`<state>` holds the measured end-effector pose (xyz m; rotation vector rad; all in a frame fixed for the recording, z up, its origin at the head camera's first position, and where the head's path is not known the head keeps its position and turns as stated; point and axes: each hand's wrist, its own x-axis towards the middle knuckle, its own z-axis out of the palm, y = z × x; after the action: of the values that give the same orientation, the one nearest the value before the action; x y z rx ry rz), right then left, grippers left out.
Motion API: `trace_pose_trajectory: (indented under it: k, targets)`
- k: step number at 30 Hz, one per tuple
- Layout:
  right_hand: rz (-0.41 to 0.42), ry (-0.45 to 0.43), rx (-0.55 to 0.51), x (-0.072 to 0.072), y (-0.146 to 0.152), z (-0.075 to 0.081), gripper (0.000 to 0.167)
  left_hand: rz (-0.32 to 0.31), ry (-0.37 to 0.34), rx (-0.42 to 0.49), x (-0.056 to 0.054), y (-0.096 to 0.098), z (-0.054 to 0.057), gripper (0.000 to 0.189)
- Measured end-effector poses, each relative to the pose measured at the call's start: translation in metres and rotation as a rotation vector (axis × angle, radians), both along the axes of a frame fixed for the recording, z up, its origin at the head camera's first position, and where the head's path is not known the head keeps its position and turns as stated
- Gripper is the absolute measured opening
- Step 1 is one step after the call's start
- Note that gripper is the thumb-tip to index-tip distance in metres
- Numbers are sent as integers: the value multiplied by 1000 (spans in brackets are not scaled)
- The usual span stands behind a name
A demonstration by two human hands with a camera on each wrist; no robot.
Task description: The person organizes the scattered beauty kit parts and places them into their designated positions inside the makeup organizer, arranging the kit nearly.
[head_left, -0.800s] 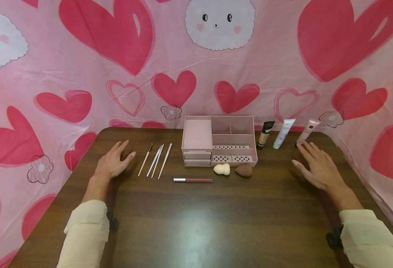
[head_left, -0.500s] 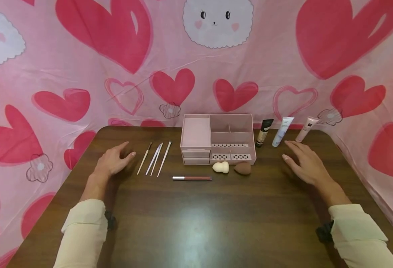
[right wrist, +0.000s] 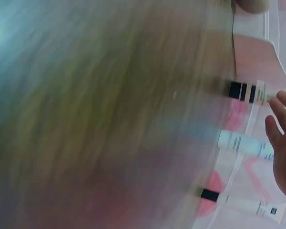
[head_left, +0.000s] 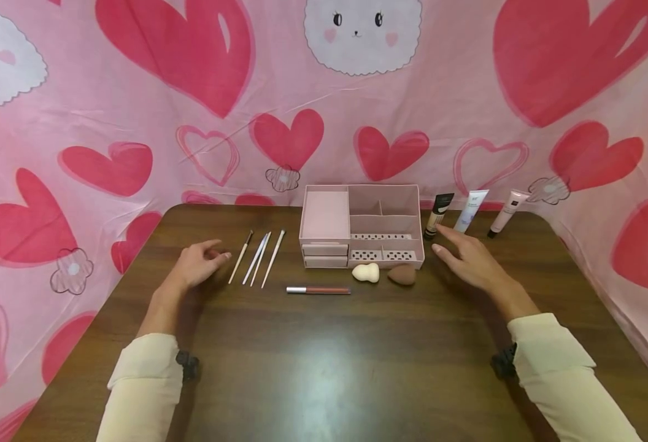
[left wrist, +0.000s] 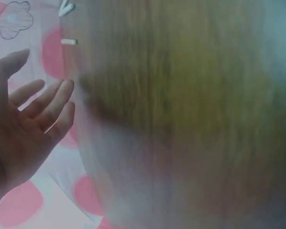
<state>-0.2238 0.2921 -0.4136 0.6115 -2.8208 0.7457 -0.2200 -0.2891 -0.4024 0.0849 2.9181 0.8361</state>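
Note:
My left hand hovers beside several makeup brushes lying on the table, its fingers loosely bent around nothing. In the left wrist view that hand shows its palm, with pale brush ends beyond the fingertips. Over on the right, my right hand reaches forward with fingers extended. Its fingertips overlap the lower part of a black-and-beige foundation tube in the head view. A white tube and a pink tube stand further right, both upright on their caps.
A pink makeup organizer with two drawers and open compartments stands at the back centre. Before it lie a cream blending sponge, a brown sponge and a lip gloss tube. A heart-patterned cloth hangs behind the wooden table.
My right hand has moved left from the pink tube, past the white one, to the foundation tube. My left hand has shifted slightly toward the brushes, its fingers bending a little more.

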Motion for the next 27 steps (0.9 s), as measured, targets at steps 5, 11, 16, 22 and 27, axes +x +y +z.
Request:
trace_pose_trajectory:
  k: [5,11,16,22,27]
  targets:
    - [30,-25,-1,-7,-11,-1,59,10,-12,33,4,4,-3,58]
    - [53,-64,-33,-11,-17,-4,61,31,-26,41,6,10,-7,50]
    - [70,-66,-63,-12,-20,-6,64,44,-32,10,5,16,-6,47]
    - [78,-97,-105,-14,-21,-8,69,56,-61,-56,5,22,-3,49]
    - [120,-154,-209,-14,-21,-9,73,83,-68,-76,7,27,-4,44]
